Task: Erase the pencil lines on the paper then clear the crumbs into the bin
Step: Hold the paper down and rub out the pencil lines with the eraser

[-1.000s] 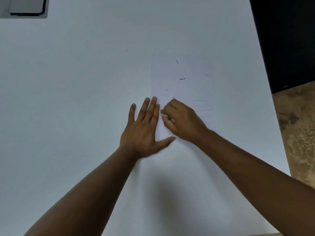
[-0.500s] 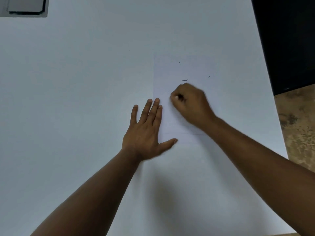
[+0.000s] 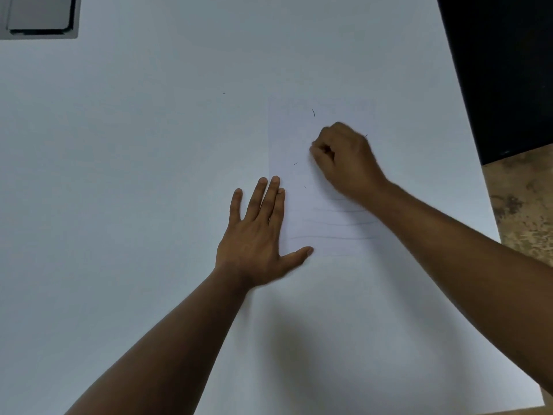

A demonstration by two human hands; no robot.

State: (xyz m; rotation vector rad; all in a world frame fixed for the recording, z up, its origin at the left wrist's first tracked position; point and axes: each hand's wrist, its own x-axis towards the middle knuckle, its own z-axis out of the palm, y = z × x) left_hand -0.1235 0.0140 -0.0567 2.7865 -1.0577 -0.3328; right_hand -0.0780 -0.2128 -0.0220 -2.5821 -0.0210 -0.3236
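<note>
A white sheet of paper (image 3: pixel 291 136) lies on the white table, right of centre. Faint pencil lines (image 3: pixel 335 224) cross its lower half. Dark eraser crumbs (image 3: pixel 313 112) are scattered over its upper half. My left hand (image 3: pixel 257 238) lies flat with fingers spread on the paper's left edge, pinning it down. My right hand (image 3: pixel 347 158) is curled into a fist on the paper's middle, above the lines, closed on something small that is almost wholly hidden; from an earlier frame it looks like a white eraser.
The white table (image 3: pixel 119 175) fills most of the view. A grey flat device (image 3: pixel 37 16) sits at the far left corner. Beyond the table's right edge are a dark panel (image 3: pixel 502 70) and mottled brown floor (image 3: pixel 523 205). No bin is visible.
My right hand has moved from beside my left hand's fingers up and to the right across the paper, uncovering the pencil lines. My left hand has stayed flat in place.
</note>
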